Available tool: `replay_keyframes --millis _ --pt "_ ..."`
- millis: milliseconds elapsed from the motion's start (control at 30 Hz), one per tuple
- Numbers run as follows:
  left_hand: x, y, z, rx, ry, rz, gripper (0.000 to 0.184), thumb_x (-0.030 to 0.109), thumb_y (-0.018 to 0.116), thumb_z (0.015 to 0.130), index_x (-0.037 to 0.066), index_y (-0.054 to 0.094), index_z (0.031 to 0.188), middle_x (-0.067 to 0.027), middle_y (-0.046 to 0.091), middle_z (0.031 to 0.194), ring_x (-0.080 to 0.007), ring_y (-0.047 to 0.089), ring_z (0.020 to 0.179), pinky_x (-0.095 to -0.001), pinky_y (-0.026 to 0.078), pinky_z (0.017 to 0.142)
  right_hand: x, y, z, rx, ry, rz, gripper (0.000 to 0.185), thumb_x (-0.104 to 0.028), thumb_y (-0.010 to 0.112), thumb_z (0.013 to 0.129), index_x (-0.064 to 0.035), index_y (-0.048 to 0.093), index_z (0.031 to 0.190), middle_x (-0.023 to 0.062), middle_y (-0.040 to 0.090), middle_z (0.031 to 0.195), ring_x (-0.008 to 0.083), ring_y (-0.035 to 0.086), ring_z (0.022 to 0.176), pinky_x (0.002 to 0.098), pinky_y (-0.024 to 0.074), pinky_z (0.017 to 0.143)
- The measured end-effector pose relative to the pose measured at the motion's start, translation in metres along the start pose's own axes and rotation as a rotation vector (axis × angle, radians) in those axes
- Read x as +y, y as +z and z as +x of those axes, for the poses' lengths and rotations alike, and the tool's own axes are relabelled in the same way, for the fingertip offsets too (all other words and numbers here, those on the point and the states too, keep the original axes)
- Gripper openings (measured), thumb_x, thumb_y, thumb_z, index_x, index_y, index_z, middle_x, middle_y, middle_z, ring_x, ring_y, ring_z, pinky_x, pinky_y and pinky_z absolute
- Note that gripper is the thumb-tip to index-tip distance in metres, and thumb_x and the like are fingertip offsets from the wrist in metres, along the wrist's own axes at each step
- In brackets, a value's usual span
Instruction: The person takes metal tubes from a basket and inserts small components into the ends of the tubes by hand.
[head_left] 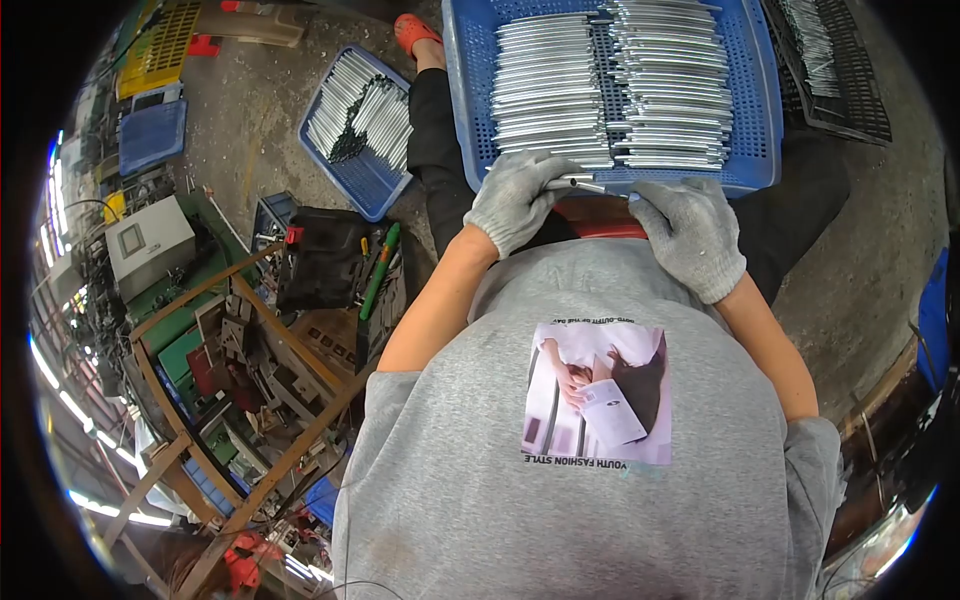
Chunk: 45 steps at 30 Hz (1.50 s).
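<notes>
My left hand (518, 198), in a grey knit glove, is closed around a short metal tube (578, 183) at the near edge of the large blue basket (762, 110). The tube's end points right, toward my other hand. My right hand (692, 232), also gloved, rests at the same edge with its fingers bent together; a small blue bit shows at its fingertips, and what it holds is too small to name. Inside the basket, silver metal tubes (550, 90) lie stacked in two columns just beyond my hands.
A smaller blue basket (375, 205) with more tubes stands on the floor at the left. A black crate (850, 90) is at the upper right. Lower left are a wooden frame (270, 480), a black case (318, 262) and a grey box (150, 245).
</notes>
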<state>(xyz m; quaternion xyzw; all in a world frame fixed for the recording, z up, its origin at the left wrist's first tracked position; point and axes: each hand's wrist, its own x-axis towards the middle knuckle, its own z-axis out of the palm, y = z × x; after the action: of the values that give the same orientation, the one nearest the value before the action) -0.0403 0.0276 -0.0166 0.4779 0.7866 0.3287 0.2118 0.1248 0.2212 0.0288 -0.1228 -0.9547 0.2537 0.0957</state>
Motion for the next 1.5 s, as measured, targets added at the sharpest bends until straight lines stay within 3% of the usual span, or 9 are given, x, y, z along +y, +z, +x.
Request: replay_keyframes --millis 300,433,600,767,933,1100,1300,1433,1500 --pt "0.011 0.001 -0.006 0.064 0.047 -0.059 0.032 0.001 0.068 0.076 0.010 0.076 0.106 -0.0051 0.071 0.089 -0.0256 0.062 0.080 -0.0389 0.047 0.077 -0.004 -0.002 0.002 -0.077 -0.007 -0.002 0.016 -0.019 0.073 0.089 -0.0109 0.081 0.099 0.0039 0.078 0.079 0.0231 0.069 0.071 0.0341 0.0494 0.086" --pt "0.019 0.005 -0.010 0.163 0.045 0.007 0.032 0.004 0.069 0.075 0.012 0.077 0.106 -0.0023 0.070 0.088 -0.0231 0.061 0.080 -0.0371 0.045 0.082 -0.001 0.006 -0.004 -0.120 -0.061 -0.059 0.010 -0.020 0.069 0.090 -0.0148 0.078 0.089 0.0018 0.072 0.067 0.0218 0.065 0.060 0.0339 0.0493 0.079" --pt "0.025 0.010 -0.016 0.269 0.055 0.090 0.037 0.003 0.067 0.071 0.016 0.076 0.105 0.0011 0.070 0.097 -0.0234 0.063 0.089 -0.0380 0.042 0.093 -0.008 -0.013 0.009 -0.134 -0.001 0.071 0.009 -0.018 0.070 0.087 -0.0137 0.078 0.085 0.0028 0.072 0.066 0.0230 0.063 0.053 0.0322 0.0502 0.065" --pt "0.025 0.009 -0.016 0.261 0.082 0.063 0.036 0.004 0.067 0.072 0.017 0.076 0.105 0.0019 0.069 0.096 -0.0226 0.062 0.088 -0.0369 0.042 0.092 -0.006 -0.009 0.013 -0.247 0.122 0.096 0.013 -0.016 0.070 0.088 -0.0121 0.082 0.091 0.0051 0.074 0.069 0.0257 0.065 0.059 0.0361 0.0499 0.061" --pt "0.024 0.011 -0.019 0.257 0.058 0.097 0.035 0.003 0.066 0.074 0.017 0.077 0.104 0.0023 0.069 0.095 -0.0218 0.062 0.087 -0.0368 0.042 0.091 -0.005 -0.008 0.008 -0.193 -0.007 0.222 0.014 -0.017 0.071 0.088 -0.0104 0.082 0.093 0.0074 0.074 0.068 0.0274 0.063 0.054 0.0362 0.0477 0.055" --pt "0.029 0.007 -0.015 0.286 0.079 0.063 0.033 0.004 0.066 0.075 0.017 0.077 0.104 0.0025 0.069 0.094 -0.0214 0.061 0.086 -0.0366 0.041 0.092 -0.002 -0.006 0.017 -0.237 0.162 0.160 0.015 -0.017 0.071 0.087 -0.0088 0.081 0.094 0.0088 0.074 0.069 0.0276 0.063 0.052 0.0357 0.0480 0.055" --pt "0.021 0.015 -0.018 0.287 0.070 0.069 0.032 0.005 0.067 0.077 0.018 0.076 0.105 0.0034 0.068 0.094 -0.0199 0.061 0.087 -0.0355 0.040 0.093 -0.001 -0.002 0.006 -0.327 0.095 0.260 0.017 -0.017 0.071 0.088 -0.0083 0.082 0.097 0.0100 0.074 0.071 0.0281 0.063 0.053 0.0368 0.0485 0.055" --pt "0.015 0.016 -0.013 0.256 0.019 0.091 0.029 0.007 0.067 0.081 0.016 0.075 0.107 0.0008 0.069 0.093 -0.0240 0.062 0.084 -0.0382 0.044 0.088 -0.009 -0.016 0.019 -0.405 0.370 0.278 0.020 -0.019 0.070 0.091 -0.0078 0.081 0.102 0.0114 0.077 0.078 0.0298 0.067 0.058 0.0385 0.0503 0.057" --pt "0.009 0.015 -0.005 0.174 -0.047 0.120 0.026 0.008 0.066 0.083 0.013 0.074 0.108 -0.0018 0.070 0.093 -0.0254 0.063 0.082 -0.0393 0.045 0.085 -0.001 -0.007 0.014 -0.326 0.342 0.247 0.018 -0.020 0.069 0.091 -0.0083 0.081 0.099 0.0105 0.076 0.076 0.0294 0.066 0.057 0.0384 0.0501 0.056"
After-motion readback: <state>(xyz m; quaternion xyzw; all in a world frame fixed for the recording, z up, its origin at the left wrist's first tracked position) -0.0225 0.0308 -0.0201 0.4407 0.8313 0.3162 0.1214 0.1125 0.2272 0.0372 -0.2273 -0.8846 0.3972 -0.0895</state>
